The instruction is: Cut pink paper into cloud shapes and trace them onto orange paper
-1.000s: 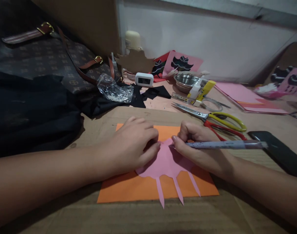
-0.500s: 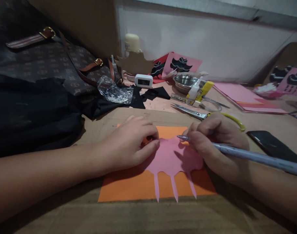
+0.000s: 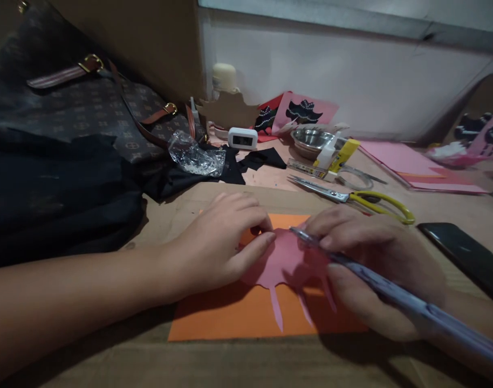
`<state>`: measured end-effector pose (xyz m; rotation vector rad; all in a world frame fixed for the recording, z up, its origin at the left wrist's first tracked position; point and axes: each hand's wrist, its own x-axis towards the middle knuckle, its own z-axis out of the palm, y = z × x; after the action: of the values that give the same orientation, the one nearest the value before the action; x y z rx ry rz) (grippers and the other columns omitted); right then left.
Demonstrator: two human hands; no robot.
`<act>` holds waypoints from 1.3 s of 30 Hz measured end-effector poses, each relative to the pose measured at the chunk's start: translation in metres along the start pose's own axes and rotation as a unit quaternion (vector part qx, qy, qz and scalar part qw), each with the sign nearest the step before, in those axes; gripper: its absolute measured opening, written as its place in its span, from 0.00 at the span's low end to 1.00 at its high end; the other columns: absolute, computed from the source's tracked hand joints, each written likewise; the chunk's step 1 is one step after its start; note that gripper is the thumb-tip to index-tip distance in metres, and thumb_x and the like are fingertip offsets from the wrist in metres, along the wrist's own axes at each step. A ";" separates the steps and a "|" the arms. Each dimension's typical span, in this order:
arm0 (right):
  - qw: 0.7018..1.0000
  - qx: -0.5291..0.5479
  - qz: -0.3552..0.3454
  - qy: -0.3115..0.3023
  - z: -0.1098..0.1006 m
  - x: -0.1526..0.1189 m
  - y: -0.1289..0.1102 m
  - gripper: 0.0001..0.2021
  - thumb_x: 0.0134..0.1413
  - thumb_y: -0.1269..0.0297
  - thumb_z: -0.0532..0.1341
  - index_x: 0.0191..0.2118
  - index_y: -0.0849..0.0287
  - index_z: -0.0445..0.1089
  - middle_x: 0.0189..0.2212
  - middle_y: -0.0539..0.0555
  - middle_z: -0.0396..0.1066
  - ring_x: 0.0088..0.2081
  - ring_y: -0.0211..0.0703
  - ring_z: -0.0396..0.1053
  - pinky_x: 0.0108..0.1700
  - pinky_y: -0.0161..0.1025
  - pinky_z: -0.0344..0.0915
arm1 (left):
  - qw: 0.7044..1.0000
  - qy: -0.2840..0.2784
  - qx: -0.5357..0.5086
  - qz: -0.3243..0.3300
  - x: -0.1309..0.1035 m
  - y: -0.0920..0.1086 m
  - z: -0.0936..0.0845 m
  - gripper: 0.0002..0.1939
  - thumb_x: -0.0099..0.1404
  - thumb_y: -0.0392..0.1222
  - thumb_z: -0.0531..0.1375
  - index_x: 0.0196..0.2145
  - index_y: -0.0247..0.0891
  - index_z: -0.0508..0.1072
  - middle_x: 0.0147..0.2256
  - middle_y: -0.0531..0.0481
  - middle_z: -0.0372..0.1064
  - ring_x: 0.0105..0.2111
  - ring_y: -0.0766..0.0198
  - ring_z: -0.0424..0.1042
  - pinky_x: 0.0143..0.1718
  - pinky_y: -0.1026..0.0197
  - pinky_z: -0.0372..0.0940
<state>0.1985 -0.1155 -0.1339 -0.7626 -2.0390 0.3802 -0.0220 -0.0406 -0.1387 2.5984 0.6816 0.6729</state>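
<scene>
My left hand [image 3: 234,237] has its thumb and fingertips closed on the left edge of a pink paper cutout [image 3: 276,264]. The cutout has a scalloped lower edge with three pointed strips hanging from it. Beneath it is an orange sheet of paper [image 3: 222,318] on the cardboard [image 3: 157,355]. In my right hand [image 3: 368,264] a pen [image 3: 388,288] is gripped at a slant, its tip near the cutout's upper edge. My right hand is somewhat blurred and covers the cutout's right side.
Yellow-handled scissors [image 3: 347,196] lie behind my right hand, a black phone [image 3: 465,256] to its right. Farther back are a metal bowl [image 3: 311,141], a glue stick [image 3: 346,155], a white digital clock [image 3: 242,139] and pink sheets [image 3: 404,161]. A patterned bag [image 3: 80,102] stands left.
The pink cutout has shifted right and away over the orange sheet, so its strips no longer pass the sheet's near edge. My right hand has turned and the pen slants more steeply.
</scene>
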 end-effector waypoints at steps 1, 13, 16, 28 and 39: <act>1.000 0.009 0.004 -0.008 0.002 -0.002 0.002 0.20 0.49 0.82 0.60 0.45 0.53 0.65 0.37 0.54 0.71 0.40 0.48 0.73 0.41 0.48 0.72 | 1.000 -0.009 0.001 -0.006 0.000 -0.001 0.001 0.08 0.69 0.40 0.57 0.34 0.37 0.74 0.35 0.49 0.72 0.38 0.59 0.67 0.43 0.56 0.58; 0.975 -0.097 0.187 -0.069 0.019 -0.010 0.018 0.08 0.60 0.65 0.58 0.29 0.54 0.60 0.22 0.49 0.67 0.23 0.41 0.66 0.26 0.40 0.61 | 0.994 -0.094 0.051 -0.030 0.002 -0.004 0.006 0.11 0.69 0.42 0.55 0.32 0.37 0.73 0.32 0.49 0.70 0.36 0.58 0.66 0.39 0.54 0.56; 0.974 -0.100 0.192 -0.072 0.020 -0.007 0.017 0.08 0.60 0.64 0.57 0.29 0.54 0.60 0.22 0.50 0.68 0.24 0.42 0.68 0.26 0.40 0.60 | 0.994 -0.095 0.051 -0.029 0.002 -0.005 0.007 0.10 0.69 0.42 0.55 0.33 0.37 0.73 0.33 0.50 0.70 0.36 0.58 0.66 0.40 0.53 0.56; 0.968 -0.129 0.201 -0.083 0.021 -0.004 0.017 0.08 0.59 0.65 0.59 0.29 0.54 0.61 0.20 0.46 0.69 0.20 0.36 0.63 0.21 0.34 0.57 | 0.992 -0.097 0.065 -0.041 0.000 -0.004 0.009 0.10 0.69 0.42 0.54 0.33 0.37 0.72 0.34 0.49 0.69 0.36 0.57 0.66 0.39 0.53 0.57; 0.965 -0.135 0.206 -0.086 0.020 -0.003 0.016 0.09 0.61 0.62 0.57 0.29 0.55 0.62 0.21 0.48 0.70 0.21 0.37 0.65 0.23 0.35 0.59 | 0.992 -0.097 0.066 -0.040 0.003 -0.004 0.009 0.10 0.69 0.43 0.55 0.33 0.37 0.73 0.34 0.48 0.70 0.37 0.57 0.66 0.40 0.53 0.58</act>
<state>0.1890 -0.1043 -0.1552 -1.3746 -2.1114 0.4176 -0.0167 -0.0379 -0.1472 2.6929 0.7872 0.3561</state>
